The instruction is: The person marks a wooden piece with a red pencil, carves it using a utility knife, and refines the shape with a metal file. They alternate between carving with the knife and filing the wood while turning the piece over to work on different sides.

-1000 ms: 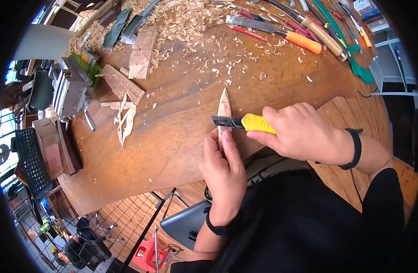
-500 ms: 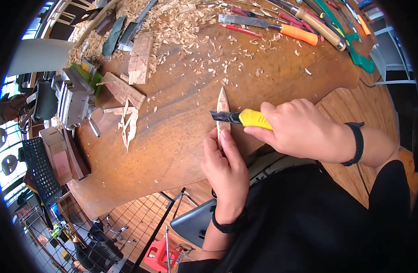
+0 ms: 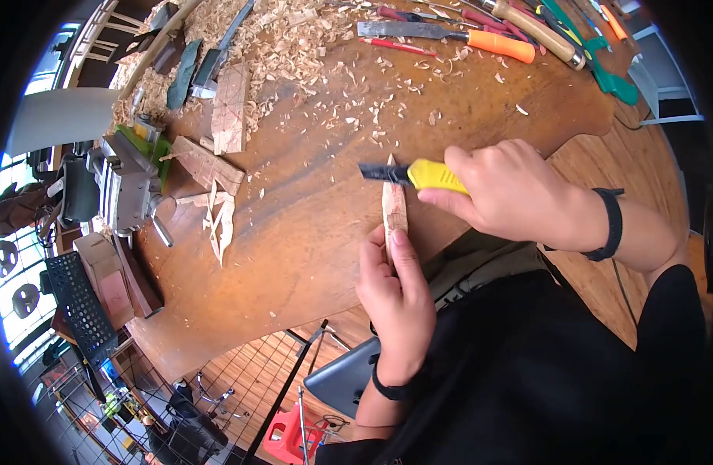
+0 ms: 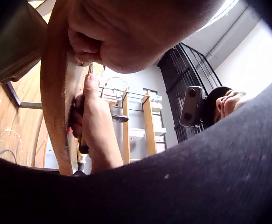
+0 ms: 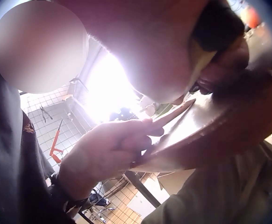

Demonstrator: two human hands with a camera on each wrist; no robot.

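A slim wooden piece (image 3: 394, 208) with a pointed tip and pencil marks stands out from my left hand (image 3: 397, 294), thumb on top and fingers beneath. My right hand (image 3: 519, 194) grips a yellow utility knife (image 3: 434, 177), its dark wide blade lying across the wood close to the point. From the right wrist, the wooden piece (image 5: 175, 113) shows as a thin tapered stick in the left hand (image 5: 103, 149) at the bench edge. In the left wrist view, the right hand (image 4: 98, 123) appears beyond the left hand (image 4: 131, 32), which fills the top.
Wood shavings (image 3: 294, 46) cover the far side of the workbench (image 3: 294, 248). An orange-handled chisel (image 3: 500, 46), a red pencil (image 3: 399, 46) and other tools lie at the far right. On the left stand a metal vise (image 3: 127, 186), marked wood blocks (image 3: 231, 108) and thin offcuts (image 3: 223, 221).
Along the wood, the knife blade has shifted from mid-length toward the pointed tip. The left hand and wooden piece sit slightly lower and further right, while the head view has swung a little.
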